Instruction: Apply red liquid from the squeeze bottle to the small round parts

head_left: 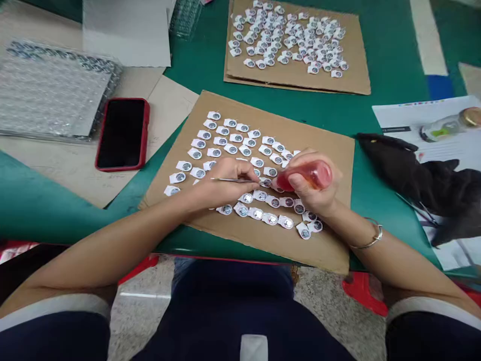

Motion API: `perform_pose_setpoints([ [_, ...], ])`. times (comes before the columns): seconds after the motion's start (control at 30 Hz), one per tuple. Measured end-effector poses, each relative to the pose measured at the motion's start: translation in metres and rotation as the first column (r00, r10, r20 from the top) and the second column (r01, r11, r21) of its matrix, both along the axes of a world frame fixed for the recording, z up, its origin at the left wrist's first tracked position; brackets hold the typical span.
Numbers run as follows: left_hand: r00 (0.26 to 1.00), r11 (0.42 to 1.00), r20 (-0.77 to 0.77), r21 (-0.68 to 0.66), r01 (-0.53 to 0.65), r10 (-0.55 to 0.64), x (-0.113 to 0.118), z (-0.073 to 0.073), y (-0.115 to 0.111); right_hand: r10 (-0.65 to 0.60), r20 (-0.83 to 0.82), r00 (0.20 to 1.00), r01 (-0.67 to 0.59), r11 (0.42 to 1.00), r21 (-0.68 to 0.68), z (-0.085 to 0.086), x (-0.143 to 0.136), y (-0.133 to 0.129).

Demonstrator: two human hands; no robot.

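My right hand (317, 188) is wrapped round a red squeeze bottle (306, 176), tilted so that its tip points down and left at one of the small white-backed round pieces (266, 182). Between the fingers of my left hand (229, 178) lies a thin metal tool like tweezers or a needle (231, 180), its tip close to the same piece. Rows of these pieces, each with a shiny round centre and a white tab, cover the cardboard sheet (319, 250) under both hands. My hands hide some of them.
Further back, another cardboard sheet (293, 82) bears many similar pieces. On the left are a red-cased phone (122, 133) and a bubble-wrap pack (52, 90). At right lie a black cloth item (424, 175), papers (394, 115) and a small glass bottle (449, 125).
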State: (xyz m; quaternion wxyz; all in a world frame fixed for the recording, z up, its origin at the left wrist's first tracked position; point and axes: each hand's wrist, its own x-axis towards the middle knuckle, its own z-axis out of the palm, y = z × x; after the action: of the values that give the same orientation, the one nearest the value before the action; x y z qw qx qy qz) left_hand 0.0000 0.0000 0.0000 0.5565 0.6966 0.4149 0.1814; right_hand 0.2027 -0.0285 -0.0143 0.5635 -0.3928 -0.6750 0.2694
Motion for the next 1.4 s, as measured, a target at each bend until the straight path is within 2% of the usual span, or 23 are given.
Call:
perform_pose_setpoints([
  [0.17,1.000,1.000,0.002,-0.002,0.008,-0.008,0.002,-0.004,0.002,-0.026,0.041,0.999,0.025,1.000,0.008,-0.002,-0.002,0.001],
  [0.47,1.000,1.000,0.008,0.027,0.014,-0.014,0.001,-0.005,0.003,-0.024,0.019,1.000,0.023,1.000,0.015,-0.001,-0.003,0.001],
  [0.63,0.999,0.987,0.014,0.159,-0.041,0.039,-0.002,0.001,-0.001,-0.153,-0.161,0.975,0.148,0.988,-0.042,0.008,0.007,0.006],
  [0.7,0.993,0.968,0.026,0.223,-0.119,0.117,-0.003,0.006,-0.002,-0.214,-0.275,0.937,0.199,0.977,-0.082,0.015,0.013,0.011],
  [0.8,0.970,0.907,0.067,0.345,-0.243,0.235,-0.005,0.011,-0.001,-0.296,-0.397,0.869,0.248,0.954,-0.170,0.021,0.020,0.017],
  [0.93,0.957,0.844,0.131,0.451,-0.289,0.258,-0.008,0.008,0.004,-0.333,-0.469,0.818,0.179,0.922,-0.343,0.017,0.025,0.023],
  [1.07,0.961,0.728,0.197,0.628,-0.275,0.193,-0.012,-0.003,0.006,-0.354,-0.518,0.779,0.117,0.893,-0.435,0.011,0.024,0.026],
  [1.17,0.979,0.656,0.196,0.731,-0.187,0.060,-0.009,-0.011,0.002,-0.437,-0.583,0.685,0.153,0.868,-0.472,0.011,0.022,0.019],
  [1.2,0.980,0.650,0.197,0.745,-0.153,0.005,-0.007,-0.014,0.001,-0.491,-0.592,0.639,0.212,0.852,-0.478,0.011,0.024,0.016],
  [1.3,0.979,0.645,0.165,0.763,-0.048,-0.123,0.003,-0.022,0.002,-0.533,-0.501,0.682,0.277,0.822,-0.497,0.008,0.034,0.006],
  [1.37,0.980,0.687,0.156,0.726,-0.029,-0.124,0.005,-0.020,0.002,-0.525,-0.454,0.720,0.272,0.815,-0.512,0.008,0.037,0.006],
  [1.4,0.981,0.724,0.169,0.688,-0.051,-0.092,0.004,-0.016,0.001,-0.514,-0.474,0.715,0.276,0.830,-0.484,0.009,0.037,0.007],
])
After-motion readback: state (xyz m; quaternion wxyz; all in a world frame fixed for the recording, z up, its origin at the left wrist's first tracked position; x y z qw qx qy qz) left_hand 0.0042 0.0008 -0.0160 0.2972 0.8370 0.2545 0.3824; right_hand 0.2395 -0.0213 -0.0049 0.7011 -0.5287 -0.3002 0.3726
